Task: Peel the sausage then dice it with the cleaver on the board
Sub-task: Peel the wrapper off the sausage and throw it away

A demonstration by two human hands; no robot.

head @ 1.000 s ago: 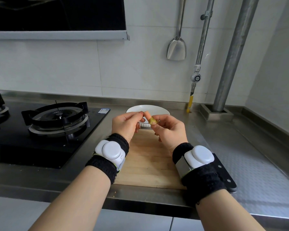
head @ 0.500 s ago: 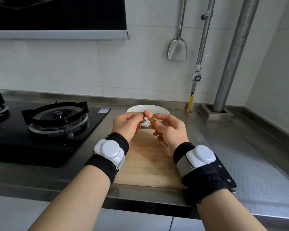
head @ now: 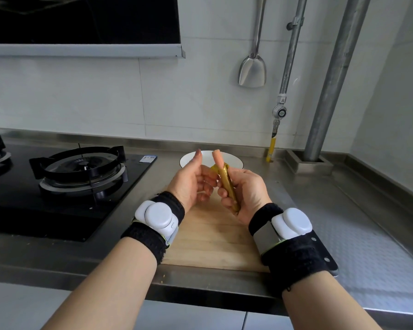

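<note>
Both hands have rolled palms inward since a second ago. The right hand (head: 247, 191) now grips the sausage (head: 226, 181) above the board (head: 212, 241), bare pink tip toward 12 o'clock. At its 9 o'clock the left hand (head: 188, 184) stands thumb-up, fingers loosely curled — whether they pinch the wrapper (head: 214, 166), I cannot tell.

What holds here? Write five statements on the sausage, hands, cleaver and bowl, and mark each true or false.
1. The right hand grips the sausage. True.
2. The sausage lies flat on the cutting board. False: it is held above the board, nearly upright.
3. The sausage's pink tip shows bare above the gold wrapper. True.
4. The left hand holds the cleaver. False: the cleaver lies beside the board, partly hidden under the right wrist.
5. A white bowl stands behind the board. True.
</note>
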